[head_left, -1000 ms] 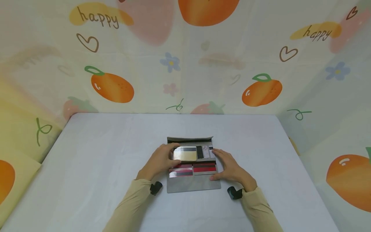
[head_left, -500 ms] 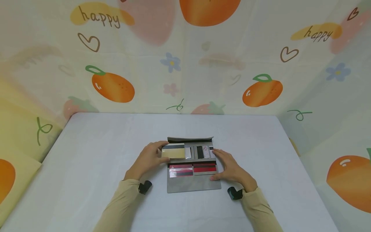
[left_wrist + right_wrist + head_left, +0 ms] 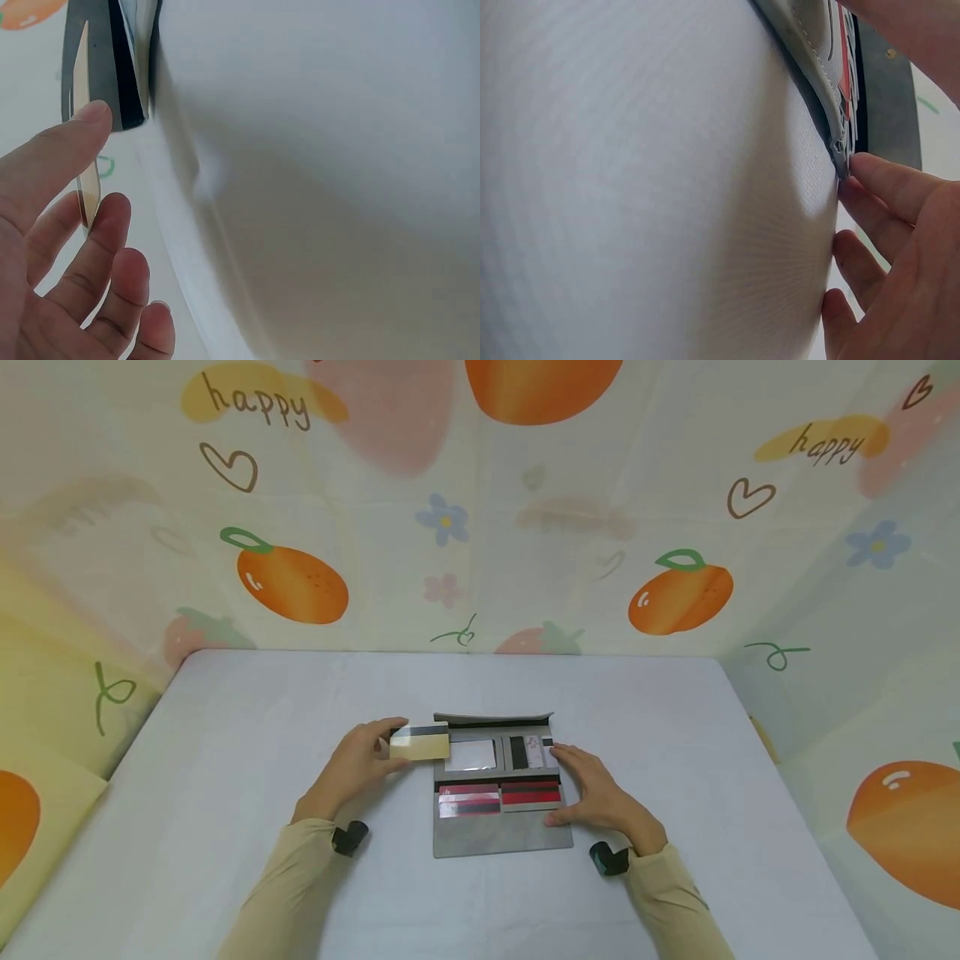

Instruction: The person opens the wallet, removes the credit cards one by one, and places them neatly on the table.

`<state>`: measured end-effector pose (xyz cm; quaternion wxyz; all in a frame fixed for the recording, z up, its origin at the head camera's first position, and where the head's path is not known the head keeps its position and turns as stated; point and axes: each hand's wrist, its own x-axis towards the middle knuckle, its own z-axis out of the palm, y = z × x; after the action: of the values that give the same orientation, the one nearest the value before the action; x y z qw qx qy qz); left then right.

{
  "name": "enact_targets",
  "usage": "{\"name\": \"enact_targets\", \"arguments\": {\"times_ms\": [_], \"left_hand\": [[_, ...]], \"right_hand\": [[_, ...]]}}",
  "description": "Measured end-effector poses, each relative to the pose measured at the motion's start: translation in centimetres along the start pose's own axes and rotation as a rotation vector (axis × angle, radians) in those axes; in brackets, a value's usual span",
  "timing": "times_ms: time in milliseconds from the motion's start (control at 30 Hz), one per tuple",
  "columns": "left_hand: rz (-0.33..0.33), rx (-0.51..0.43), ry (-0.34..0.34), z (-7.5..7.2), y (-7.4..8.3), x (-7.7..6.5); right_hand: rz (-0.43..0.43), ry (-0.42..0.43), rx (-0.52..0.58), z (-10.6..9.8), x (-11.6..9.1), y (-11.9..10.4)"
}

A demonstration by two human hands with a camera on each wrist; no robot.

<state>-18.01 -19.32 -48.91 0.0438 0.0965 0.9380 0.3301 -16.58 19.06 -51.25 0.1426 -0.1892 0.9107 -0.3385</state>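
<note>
An unfolded grey wallet (image 3: 502,841) lies on the white table. My left hand (image 3: 347,770) pinches a gold card (image 3: 418,744) with a dark stripe between thumb and fingers, just left of the wallet. In the left wrist view the gold card (image 3: 84,67) appears nearly edge-on. The card's right end slightly overlaps the wallet's left edge in the head view. My right hand (image 3: 603,797) holds the wallet at its right side, thumb on the lower panel and fingertips at the upper panel's edge. Red striped cards (image 3: 531,793) sit in the lower slots.
A pale window pocket (image 3: 471,755) shows at the wallet's upper left. Beside it, black and white cards (image 3: 533,752) fill the upper right slots. A fruit-patterned cloth (image 3: 487,552) hangs behind the white table (image 3: 247,735). Each wrist carries a black camera mount (image 3: 350,838).
My left hand has drawn the gold card leftward from over the wallet's upper left, uncovering the pale window pocket. My right hand has stayed in place.
</note>
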Motion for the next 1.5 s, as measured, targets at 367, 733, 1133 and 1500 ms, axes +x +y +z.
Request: {"name": "enact_targets", "arguments": {"times_ms": [367,733,1133,1500], "left_hand": [[-0.043,0.012,-0.017,-1.0,-1.8,0.3],[-0.065,-0.014,-0.010,-1.8,-4.0,0.5],[-0.117,-0.045,-0.024,-2.1,-4.8,0.8],[-0.148,-0.051,-0.063,-2.0,-4.9,1.1]], "right_hand": [[-0.004,-0.002,0.004,0.0,0.0,0.1],[0.004,-0.003,0.002,-0.1,-0.1,-0.1],[-0.007,0.002,0.015,-0.1,-0.1,-0.1],[0.004,-0.003,0.018,-0.1,-0.1,0.0]]}}
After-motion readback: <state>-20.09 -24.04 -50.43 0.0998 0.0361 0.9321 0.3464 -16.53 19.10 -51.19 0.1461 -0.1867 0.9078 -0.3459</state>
